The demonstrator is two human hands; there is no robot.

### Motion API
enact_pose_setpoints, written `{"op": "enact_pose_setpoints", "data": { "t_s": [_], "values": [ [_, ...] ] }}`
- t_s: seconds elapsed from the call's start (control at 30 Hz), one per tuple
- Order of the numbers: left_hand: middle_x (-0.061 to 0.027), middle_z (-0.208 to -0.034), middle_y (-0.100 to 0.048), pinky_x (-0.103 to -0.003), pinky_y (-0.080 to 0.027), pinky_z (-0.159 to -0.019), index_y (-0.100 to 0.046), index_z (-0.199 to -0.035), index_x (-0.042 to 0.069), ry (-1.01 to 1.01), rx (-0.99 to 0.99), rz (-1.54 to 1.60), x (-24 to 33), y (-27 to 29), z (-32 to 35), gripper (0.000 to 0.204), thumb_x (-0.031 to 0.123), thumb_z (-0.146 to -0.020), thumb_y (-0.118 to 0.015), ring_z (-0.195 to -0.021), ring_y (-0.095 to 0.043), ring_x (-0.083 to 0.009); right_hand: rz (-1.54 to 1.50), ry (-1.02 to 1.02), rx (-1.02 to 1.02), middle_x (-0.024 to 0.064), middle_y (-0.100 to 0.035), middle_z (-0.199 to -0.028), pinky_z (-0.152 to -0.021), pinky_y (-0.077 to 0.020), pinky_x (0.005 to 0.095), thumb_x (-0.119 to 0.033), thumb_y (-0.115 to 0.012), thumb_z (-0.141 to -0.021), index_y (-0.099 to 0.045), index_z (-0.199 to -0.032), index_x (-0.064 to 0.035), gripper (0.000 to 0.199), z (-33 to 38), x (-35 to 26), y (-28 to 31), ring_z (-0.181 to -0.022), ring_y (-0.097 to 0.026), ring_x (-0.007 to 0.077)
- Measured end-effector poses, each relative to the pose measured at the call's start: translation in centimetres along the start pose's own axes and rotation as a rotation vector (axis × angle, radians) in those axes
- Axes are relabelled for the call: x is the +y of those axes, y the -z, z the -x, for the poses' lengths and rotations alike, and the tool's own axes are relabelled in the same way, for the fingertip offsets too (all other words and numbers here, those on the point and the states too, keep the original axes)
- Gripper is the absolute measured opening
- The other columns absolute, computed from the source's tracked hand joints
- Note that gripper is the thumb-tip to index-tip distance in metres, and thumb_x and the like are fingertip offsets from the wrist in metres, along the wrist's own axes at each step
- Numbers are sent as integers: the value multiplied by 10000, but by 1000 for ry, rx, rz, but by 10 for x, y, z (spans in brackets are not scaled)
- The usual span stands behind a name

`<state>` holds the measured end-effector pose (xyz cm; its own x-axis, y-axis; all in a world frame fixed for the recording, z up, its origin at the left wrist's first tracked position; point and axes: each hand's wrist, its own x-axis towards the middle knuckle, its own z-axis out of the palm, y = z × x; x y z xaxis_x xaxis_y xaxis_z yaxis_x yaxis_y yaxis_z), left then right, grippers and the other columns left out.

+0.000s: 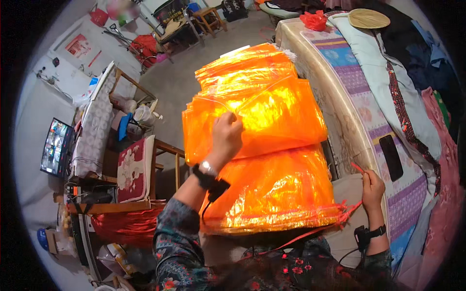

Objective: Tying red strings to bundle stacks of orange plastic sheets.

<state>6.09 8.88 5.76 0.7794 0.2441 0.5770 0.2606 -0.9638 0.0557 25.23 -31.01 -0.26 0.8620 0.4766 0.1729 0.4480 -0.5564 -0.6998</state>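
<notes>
A tall stack of shiny orange plastic mesh bags [272,189] lies across my lap, with a folded upper bundle [281,116] resting on its far part. My left hand [227,133] is closed above the upper bundle, pinching a thin pale string [259,93] that runs to it in a V across the orange sheet. At the right, my right hand [373,191] is closed around a red drawstring [357,168], whose end sticks out past the fingers. More red strings [345,209] gather at the near right corner of the stack.
A bed with a patterned cover [347,82] runs along the right, with a black phone [391,157] and a hand fan [369,18] on it. To the left stand a wooden chair with a red-and-white cushion [136,169], a cloth-covered table [97,126] and a lit monitor [56,145].
</notes>
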Motion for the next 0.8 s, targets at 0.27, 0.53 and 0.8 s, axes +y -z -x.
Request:
{"op": "enact_pose_setpoints", "data": {
  "t_s": [0.27,0.53,0.8],
  "values": [
    [-231,-1086,-518,-457,-423,-880,-508,-829,-5,-170,-356,142,101,73,135,192,38,-671,-608,-1016,-515,-375,62,101,31,194,-587,-762,-600,-427,403,-170,-511,-862,-600,-866,-36,160,14,12,0,-714,-579,363],
    [-118,-870,-585,-327,-465,-734,-531,-941,-50,858,-25,752,77,18,47,373,263,-794,-671,-818,-570,-195,67,150,87,176,-597,-784,-631,-437,427,-168,-525,-838,-595,-853,-60,129,27,14,2,-750,-584,364],
    [-208,-1185,-527,-406,-393,-955,-566,-661,-2,-252,-220,587,177,28,40,50,4,-710,-562,-1173,-444,-384,-252,-39,113,138,-632,-755,-596,-457,347,-156,-550,-833,-619,-917,-34,163,31,24,6,-679,-615,274]
  ]
}}
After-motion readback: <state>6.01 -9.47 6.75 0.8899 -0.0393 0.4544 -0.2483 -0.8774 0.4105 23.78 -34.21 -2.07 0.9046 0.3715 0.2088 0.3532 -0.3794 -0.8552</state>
